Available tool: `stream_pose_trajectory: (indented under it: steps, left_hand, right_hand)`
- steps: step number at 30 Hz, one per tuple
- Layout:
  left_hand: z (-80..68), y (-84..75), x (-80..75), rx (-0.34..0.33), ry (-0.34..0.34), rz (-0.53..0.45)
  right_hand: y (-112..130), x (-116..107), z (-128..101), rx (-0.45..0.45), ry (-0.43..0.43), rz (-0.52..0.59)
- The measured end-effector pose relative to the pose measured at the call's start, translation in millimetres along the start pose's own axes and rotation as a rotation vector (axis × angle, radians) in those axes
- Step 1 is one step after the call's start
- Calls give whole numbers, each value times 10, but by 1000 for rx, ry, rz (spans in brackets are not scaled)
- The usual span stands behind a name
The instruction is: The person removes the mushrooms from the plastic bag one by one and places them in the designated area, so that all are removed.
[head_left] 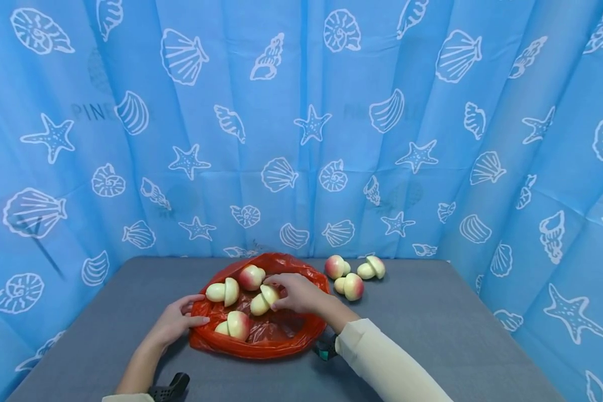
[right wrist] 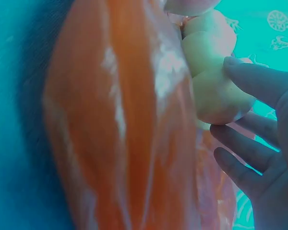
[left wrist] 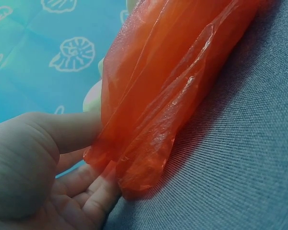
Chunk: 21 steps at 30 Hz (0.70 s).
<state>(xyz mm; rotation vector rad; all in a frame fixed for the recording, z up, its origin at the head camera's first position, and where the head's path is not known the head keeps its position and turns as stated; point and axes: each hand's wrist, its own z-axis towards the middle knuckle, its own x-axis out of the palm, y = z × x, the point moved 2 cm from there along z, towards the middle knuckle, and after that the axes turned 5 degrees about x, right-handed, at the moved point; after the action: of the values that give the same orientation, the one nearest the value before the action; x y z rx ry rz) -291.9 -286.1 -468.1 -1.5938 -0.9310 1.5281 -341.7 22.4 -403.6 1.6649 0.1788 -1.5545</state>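
At centre, left hand pinches bag; right hand holds mushroom.

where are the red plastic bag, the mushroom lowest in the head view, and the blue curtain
Red plastic bag (left wrist: 149, 100): left wrist view, on its outer side.
Lowest mushroom (head_left: 236, 325): head view, on its cap.
Blue curtain (head_left: 312, 125): head view, on a printed starfish.

Can see a light-blue, folded curtain with white seashell and starfish outlines behind a grey, woven-textured surface. Can make out faint dark lettering on the curtain.
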Motion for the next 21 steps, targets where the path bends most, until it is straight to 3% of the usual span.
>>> stream_pose_trajectory:
  steps: [4,13,21]
  left_hand:
    - [5,-4,-3,9,-1,1]
    - [-1,6,1,-13,2,13]
    - [-7,-1,8,5,2,10]
  right_hand:
    - [-53,-88,-108,-5,-24,13]
    - [-205,-261,-359,72,-148,77]
    - [-333,-432,-565,14,-317,151]
